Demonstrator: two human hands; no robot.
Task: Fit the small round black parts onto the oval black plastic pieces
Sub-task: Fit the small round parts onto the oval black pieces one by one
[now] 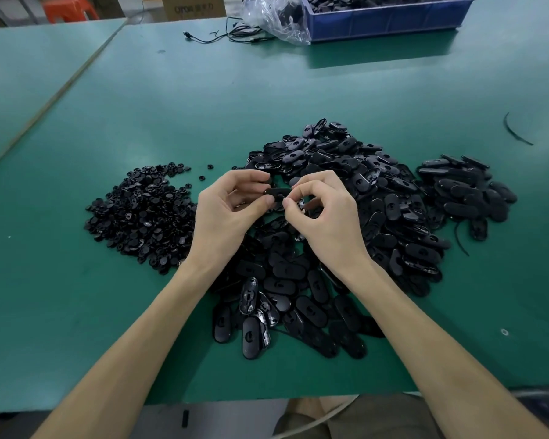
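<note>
Above the middle of the green table (267,90), both hands hold one oval black piece (278,193). My left hand (229,210) pinches its left end between thumb and fingers. My right hand (324,210) pinches its right end with thumb and curled fingers. Whether a round part sits on it is hidden by the fingers. A heap of small round black parts (140,213) lies to the left of my left hand. A big pile of oval black pieces (346,191) spreads under and to the right of my hands.
A smaller stack of oval pieces (466,188) lies at the far right. At the back stand a blue bin (387,20) of black parts, a crumpled clear bag (276,17) and a black cable (222,34). A black strip (515,129) lies at the right.
</note>
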